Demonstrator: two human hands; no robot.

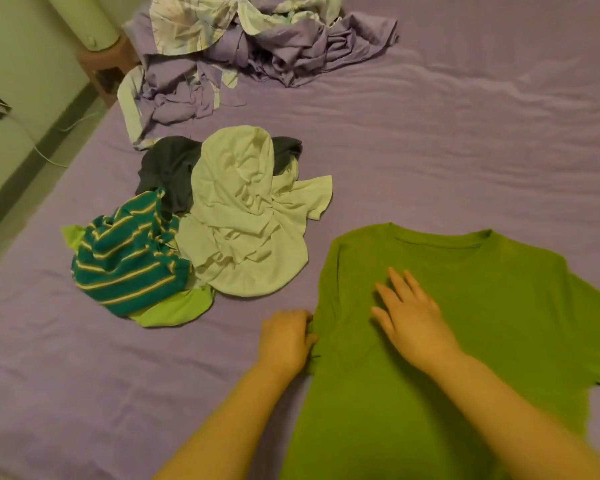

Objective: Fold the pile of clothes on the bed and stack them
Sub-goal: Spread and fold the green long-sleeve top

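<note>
Head view: green T-shirt (pixel 465 323) lies flat at five o'clock on the purple bed (pixel 465 150); soft, light, limp, best taken by its edges. Left hand (pixel 286 337) pinches its left edge; right hand (pixel 409 310) presses flat, fingers straight. Unfolded pile of clothes (pixel 201 223) sits at ten o'clock, crumpled bedding (pixel 257 46) at twelve.

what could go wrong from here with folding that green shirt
1. The left hand pinches only the side edge of the flat olive-green cotton t-shirt, so the fold may come over crooked.
2. The right hand lies flat on the chest only; the far sleeve could drag or bunch.
3. The crumpled white t-shirt and teal striped knit top lie close on the wrinkled purple bedsheet, so the green shirt's side could catch them.
</note>
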